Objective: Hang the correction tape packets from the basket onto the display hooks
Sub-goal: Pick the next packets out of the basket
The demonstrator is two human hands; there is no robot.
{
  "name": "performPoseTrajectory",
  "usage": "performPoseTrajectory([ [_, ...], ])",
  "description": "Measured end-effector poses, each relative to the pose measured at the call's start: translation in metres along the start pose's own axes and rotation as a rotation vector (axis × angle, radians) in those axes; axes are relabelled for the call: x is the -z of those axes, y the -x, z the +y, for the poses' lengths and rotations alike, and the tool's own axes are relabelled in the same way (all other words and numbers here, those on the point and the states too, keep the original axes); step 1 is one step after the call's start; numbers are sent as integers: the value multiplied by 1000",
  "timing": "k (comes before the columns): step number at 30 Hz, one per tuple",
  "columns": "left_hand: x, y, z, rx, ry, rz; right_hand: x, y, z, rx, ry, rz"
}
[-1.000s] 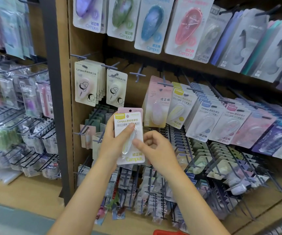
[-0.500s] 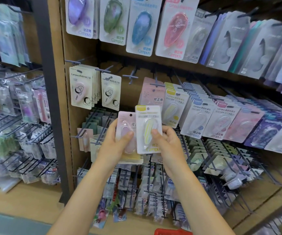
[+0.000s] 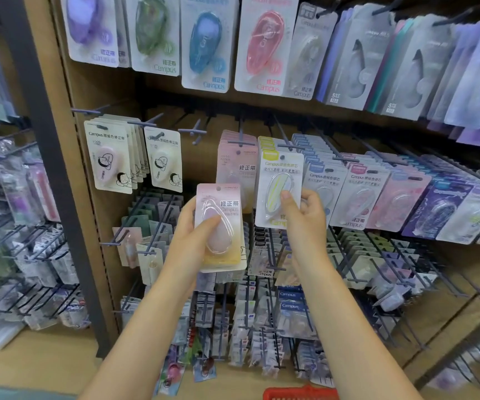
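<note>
My left hand (image 3: pixel 192 226) grips a pink correction tape packet (image 3: pixel 221 226) upright, thumb across its blister. My right hand (image 3: pixel 305 217) pinches a white packet with a yellow top (image 3: pixel 277 183) and holds it up in front of the hanging row of yellow-topped packets (image 3: pixel 267 142) on a display hook (image 3: pixel 283 145). Just left of that hangs a row of pink packets (image 3: pixel 234 157). The red rim of the basket (image 3: pixel 299 393) shows at the bottom edge, below my right forearm.
A bare hook (image 3: pixel 195 131) juts out left of the pink row. Cream character packets (image 3: pixel 109 160) hang further left. Large coloured tape packs (image 3: pixel 204 44) fill the top row. More packets (image 3: pixel 360 194) run to the right, and a dark upright post (image 3: pixel 51 157) stands at left.
My hands have separated the two packets. The right hand has lifted the yellow-topped packet up and right toward its row, while the left hand keeps the pink one lower.
</note>
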State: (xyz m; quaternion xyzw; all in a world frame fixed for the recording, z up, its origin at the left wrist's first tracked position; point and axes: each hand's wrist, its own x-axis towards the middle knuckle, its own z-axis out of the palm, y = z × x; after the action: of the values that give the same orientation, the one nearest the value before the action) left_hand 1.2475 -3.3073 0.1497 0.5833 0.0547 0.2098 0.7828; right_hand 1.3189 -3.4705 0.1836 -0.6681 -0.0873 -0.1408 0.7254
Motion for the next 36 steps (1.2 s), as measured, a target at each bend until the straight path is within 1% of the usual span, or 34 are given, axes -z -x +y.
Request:
performPoseTrajectory([
  [5,0,2,-4,-51,-2,-41,-2,-8,1,-13,15,30],
  [7,-1,2,-4,-71,-10,-58,-2,-14,-2,-6,80,62],
  [9,-2,2,-4,-85,6,-66,0,-16,-5,59,217,83],
  [12,-4,2,-4,-100,42,-78,9,-2,-8,224,402,119],
  [14,-6,3,-5,-95,62,-74,14,10,-12,268,405,87],
  [15,-8,3,-5,-92,75,-60,16,14,-13,220,371,11],
  [18,-14,1,-8,-109,62,-41,15,27,-14,-68,271,-323],
  [19,-16,0,-9,-111,43,-58,13,30,-13,-116,250,-392],
  [20,-17,-1,-9,-111,21,-81,12,32,-11,-126,235,-421],
  [22,-17,-1,-11,-112,-23,-109,11,32,-9,-113,211,-419],
  [25,-14,-1,-11,-107,-47,-110,9,29,-9,-117,185,-395],
  [29,-7,0,-10,-121,-14,-73,0,31,-8,-137,160,-484],
  [31,-2,0,-7,-130,1,-66,-6,33,-7,-142,137,-497],
  [34,7,1,-4,-125,-7,-82,-14,33,-6,-166,100,-476],
  [36,14,0,-3,-131,-32,-62,-19,32,-6,-188,65,-432],
])
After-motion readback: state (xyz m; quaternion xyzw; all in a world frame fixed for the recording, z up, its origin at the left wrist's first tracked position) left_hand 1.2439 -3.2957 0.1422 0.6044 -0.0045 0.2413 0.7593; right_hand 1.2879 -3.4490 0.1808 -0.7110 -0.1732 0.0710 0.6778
